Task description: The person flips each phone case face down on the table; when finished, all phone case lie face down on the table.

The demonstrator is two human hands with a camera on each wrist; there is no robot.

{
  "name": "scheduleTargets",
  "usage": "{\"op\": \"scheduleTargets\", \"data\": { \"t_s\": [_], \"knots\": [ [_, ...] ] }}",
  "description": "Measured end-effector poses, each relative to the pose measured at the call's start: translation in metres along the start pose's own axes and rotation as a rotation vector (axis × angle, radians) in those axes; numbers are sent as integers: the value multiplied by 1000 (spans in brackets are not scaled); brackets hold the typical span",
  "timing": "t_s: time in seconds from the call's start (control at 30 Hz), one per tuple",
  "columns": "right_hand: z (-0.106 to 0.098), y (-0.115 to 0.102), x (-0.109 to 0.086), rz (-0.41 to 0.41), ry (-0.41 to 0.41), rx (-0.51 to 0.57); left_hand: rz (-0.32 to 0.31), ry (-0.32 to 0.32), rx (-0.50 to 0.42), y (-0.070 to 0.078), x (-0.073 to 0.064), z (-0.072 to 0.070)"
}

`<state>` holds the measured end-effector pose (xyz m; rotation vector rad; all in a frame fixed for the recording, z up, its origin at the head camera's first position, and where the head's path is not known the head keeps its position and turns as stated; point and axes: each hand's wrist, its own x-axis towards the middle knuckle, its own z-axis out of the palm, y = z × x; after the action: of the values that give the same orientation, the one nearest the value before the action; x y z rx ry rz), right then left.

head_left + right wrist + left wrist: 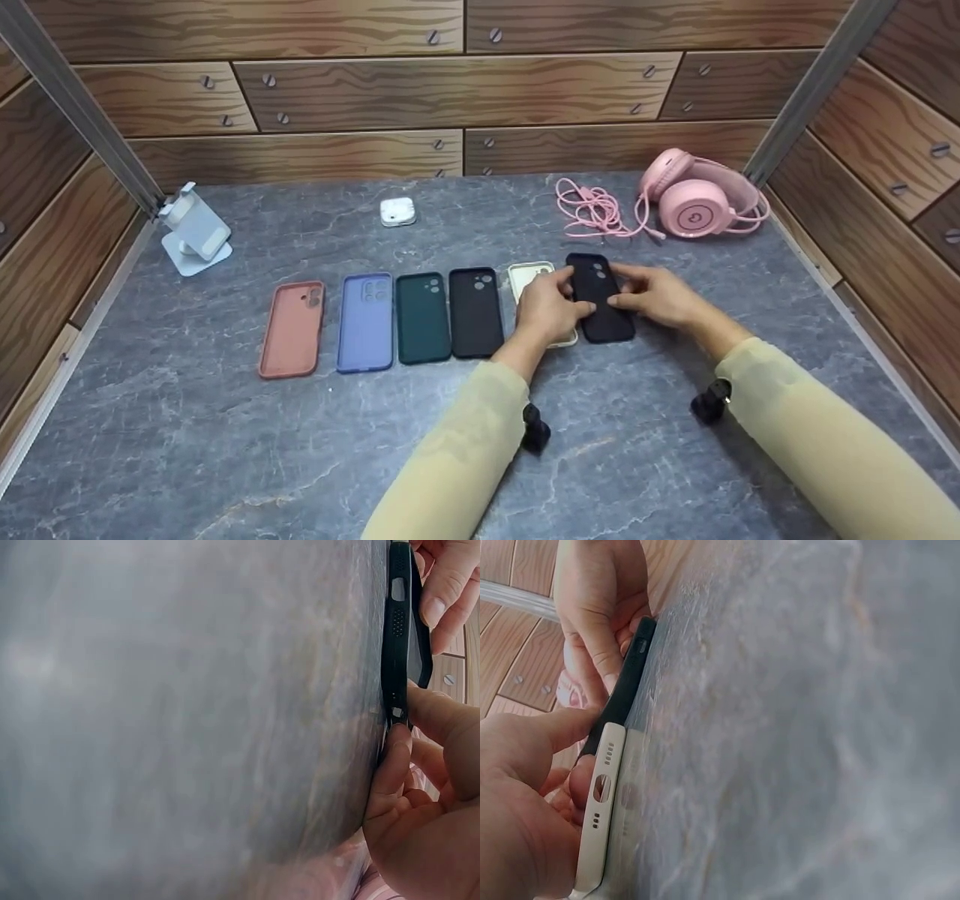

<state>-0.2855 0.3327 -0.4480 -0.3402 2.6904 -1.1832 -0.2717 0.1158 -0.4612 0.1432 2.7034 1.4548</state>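
My left hand (546,304) and right hand (664,296) hold a black phone case (604,321) between them at the right end of a row, fingers and thumbs at its side edges. Under my left hand lies a cream phone case (528,272), partly covered by it; the left wrist view shows the cream case's slotted end (600,802) beside the black one. In the right wrist view, the black case's edge (397,645) sits close to the table. Leftward lie a second black case (476,322), a dark green case (424,322), a periwinkle case (365,330) and a pink case (291,334).
Pink headphones (694,206) with a coiled cable (592,214) lie at the back right. A small white earphone box (397,211) is at the back middle, a light blue phone stand (196,229) at the back left. Wood-patterned walls (450,90) enclose the grey marbled table (300,450).
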Motion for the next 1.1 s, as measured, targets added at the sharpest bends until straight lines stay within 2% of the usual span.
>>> {"op": "scheduleTargets", "data": {
  "t_s": [0.1,0.3,0.43,0.7,0.83,0.97,1.1],
  "knots": [
    [0,0,0,6,-1,-8,-2,0,-18,0,0,-1],
    [-2,0,-1,-8,7,-32,31,-14,-44,1,1,-1],
    [-2,-1,-1,-21,12,-21,54,-32,-101,1,2,-4],
    [0,1,0,-33,26,-40,32,-102,-291,6,-1,-14],
    [1,1,1,-21,23,-26,13,-133,-444,9,-2,-17],
    [2,0,1,-8,21,-20,-22,-152,-598,7,-2,-14],
    [2,0,-1,6,22,-3,-62,-142,-667,5,-1,-8]
  ]
}}
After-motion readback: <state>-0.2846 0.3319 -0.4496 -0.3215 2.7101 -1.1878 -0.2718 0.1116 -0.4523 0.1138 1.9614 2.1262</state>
